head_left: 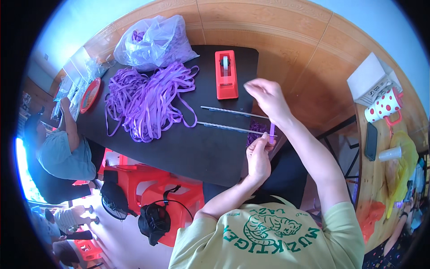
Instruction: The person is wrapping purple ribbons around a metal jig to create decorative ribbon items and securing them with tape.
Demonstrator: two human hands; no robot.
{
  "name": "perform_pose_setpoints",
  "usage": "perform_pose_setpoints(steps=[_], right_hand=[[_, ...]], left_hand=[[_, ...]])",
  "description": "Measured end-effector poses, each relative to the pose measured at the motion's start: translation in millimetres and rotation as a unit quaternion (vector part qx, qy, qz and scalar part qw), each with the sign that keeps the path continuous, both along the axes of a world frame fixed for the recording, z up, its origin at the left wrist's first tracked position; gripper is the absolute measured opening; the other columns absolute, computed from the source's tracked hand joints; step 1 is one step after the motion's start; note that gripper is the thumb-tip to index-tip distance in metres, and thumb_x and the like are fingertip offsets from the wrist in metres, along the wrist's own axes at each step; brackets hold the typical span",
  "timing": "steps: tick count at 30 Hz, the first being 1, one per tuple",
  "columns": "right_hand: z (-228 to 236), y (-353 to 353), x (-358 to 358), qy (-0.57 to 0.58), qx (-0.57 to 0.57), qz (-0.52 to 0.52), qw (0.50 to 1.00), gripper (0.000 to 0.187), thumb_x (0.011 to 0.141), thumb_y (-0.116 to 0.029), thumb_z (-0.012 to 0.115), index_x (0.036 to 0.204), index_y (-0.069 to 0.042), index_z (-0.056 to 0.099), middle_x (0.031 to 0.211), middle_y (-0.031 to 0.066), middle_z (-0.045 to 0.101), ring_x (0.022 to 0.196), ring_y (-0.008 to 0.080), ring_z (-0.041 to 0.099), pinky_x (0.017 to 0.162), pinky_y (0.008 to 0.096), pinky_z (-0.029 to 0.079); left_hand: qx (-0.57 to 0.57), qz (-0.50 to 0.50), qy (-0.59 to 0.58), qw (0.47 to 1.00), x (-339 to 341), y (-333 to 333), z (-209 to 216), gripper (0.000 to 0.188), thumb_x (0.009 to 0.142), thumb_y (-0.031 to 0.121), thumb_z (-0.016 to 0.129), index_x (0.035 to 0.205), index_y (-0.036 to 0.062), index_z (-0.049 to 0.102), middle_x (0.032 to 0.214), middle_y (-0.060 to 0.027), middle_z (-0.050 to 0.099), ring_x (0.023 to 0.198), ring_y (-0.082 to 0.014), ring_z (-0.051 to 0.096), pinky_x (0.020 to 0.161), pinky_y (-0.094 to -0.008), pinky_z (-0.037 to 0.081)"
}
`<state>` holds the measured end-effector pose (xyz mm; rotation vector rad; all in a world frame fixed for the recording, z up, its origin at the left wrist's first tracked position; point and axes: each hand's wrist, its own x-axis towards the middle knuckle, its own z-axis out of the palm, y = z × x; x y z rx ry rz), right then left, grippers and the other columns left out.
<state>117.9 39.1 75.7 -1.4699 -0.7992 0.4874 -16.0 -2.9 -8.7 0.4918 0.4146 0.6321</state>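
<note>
Nearest the camera is the person's light green shirt. In front of it, one purple strip stands at the near ends of two pale rods, which reach past the right edge of the black desk. The left hand has its grip pinched on that strip, beside the lower rod. The right hand is raised with fingers curled; whether its grip has hold of anything, I cannot tell. One darker purple bunch shows by the rods, so some strip seems already worked; much looks left, judging by the big loose purple heap, its strips too tangled to count. Beyond are one red tape dispenser, one clear bag with more purple inside, and one red tray. Off right: one white box, one polka-dot mug, one phone.
</note>
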Motion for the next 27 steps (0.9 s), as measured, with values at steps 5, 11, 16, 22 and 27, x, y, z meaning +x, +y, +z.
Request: perform_pose_setpoints(steps=[5, 11, 16, 22, 27], right_hand=[[0.6, 62.3, 9.8, -0.009, -0.098, -0.035, 0.994, 0.028, 0.085, -0.025, 0.066, 0.078, 0.003, 0.066, 0.075, 0.0063, 0.064, 0.071, 0.0115, 0.056, 0.065, 0.0275, 0.043], [-3.7, 85.3, -4.3, 0.093, -0.087, -0.088, 0.988, 0.023, 0.083, -0.020, 0.066, 0.077, 0.003, 0.066, 0.081, 0.0123, 0.066, 0.076, 0.0174, 0.060, 0.073, 0.0331, 0.045], [28.9, 67.8, -28.3, 0.256, 0.062, -0.056, 0.963, 0.010, 0.085, -0.009, 0.064, 0.088, 0.000, 0.063, 0.084, 0.0076, 0.065, 0.081, 0.0122, 0.059, 0.077, 0.0279, 0.044], [0.2, 43.1, -58.1, 0.229, 0.041, -0.062, 0.971, 0.007, 0.087, -0.008, 0.063, 0.086, -0.001, 0.064, 0.079, 0.0016, 0.060, 0.075, 0.0082, 0.053, 0.074, 0.0231, 0.040], [-20.8, 47.2, -53.4, 0.163, 0.073, -0.086, 0.980, 0.006, 0.086, -0.004, 0.063, 0.084, 0.000, 0.065, 0.082, 0.0021, 0.059, 0.076, 0.0072, 0.051, 0.071, 0.0231, 0.040]], left_hand=[[0.000, -0.001, -0.010, 1.000, -0.1, -1.2, 1.9, 0.023, 0.094, 0.016, 0.053, 0.083, 0.0020, 0.067, 0.080, -0.0057, 0.065, 0.076, -0.0143, 0.058, 0.077, -0.0293, 0.044], [-0.031, -0.004, -0.017, 0.999, -2.1, -2.3, 14.9, 0.022, 0.094, 0.012, 0.053, 0.079, 0.0051, 0.069, 0.078, -0.0017, 0.064, 0.074, -0.0099, 0.057, 0.078, -0.0264, 0.045], [-0.023, 0.003, -0.007, 1.000, -4.3, -3.7, 7.1, 0.023, 0.095, 0.013, 0.048, 0.088, 0.0047, 0.068, 0.084, -0.0037, 0.067, 0.078, -0.0115, 0.061, 0.079, -0.0295, 0.047], [-0.054, 0.003, -0.061, 0.997, -2.1, -4.2, -12.9, 0.018, 0.094, 0.013, 0.051, 0.095, 0.0033, 0.066, 0.093, -0.0077, 0.068, 0.085, -0.0159, 0.064, 0.078, -0.0297, 0.050], [-0.054, 0.003, -0.056, 0.997, -1.9, -4.9, -11.9, 0.017, 0.094, 0.014, 0.052, 0.093, 0.0048, 0.066, 0.090, -0.0066, 0.068, 0.081, -0.0151, 0.064, 0.075, -0.0290, 0.050]])
